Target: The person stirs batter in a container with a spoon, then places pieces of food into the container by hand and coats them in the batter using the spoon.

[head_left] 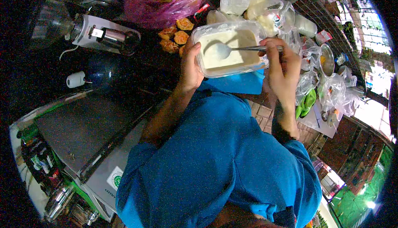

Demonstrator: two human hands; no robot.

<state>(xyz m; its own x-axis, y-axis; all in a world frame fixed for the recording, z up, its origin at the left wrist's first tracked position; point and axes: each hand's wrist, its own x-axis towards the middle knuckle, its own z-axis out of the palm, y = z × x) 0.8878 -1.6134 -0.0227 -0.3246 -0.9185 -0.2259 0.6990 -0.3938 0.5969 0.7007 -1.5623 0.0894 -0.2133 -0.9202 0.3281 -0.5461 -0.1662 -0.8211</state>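
My left hand (192,67) grips the left side of a clear plastic container (232,73), with the thumb over its rim. A creamy white mixture (215,60) fills much of the container. In my right hand (282,64) is a metal spoon (245,48), its handle pinched between the fingers. The spoon's bowl is over the left part of the mixture; whether it touches the surface I cannot tell. Directly below the container shows a flat blue surface (242,83).
Several orange roses (181,37) and a pink plastic bag (153,6) lie beyond the container. Clear plastic bags (331,91) crowd the right side, near a metal bowl (327,59). At left are a grey-and-black appliance (107,34) and a large dark-topped box (87,128).
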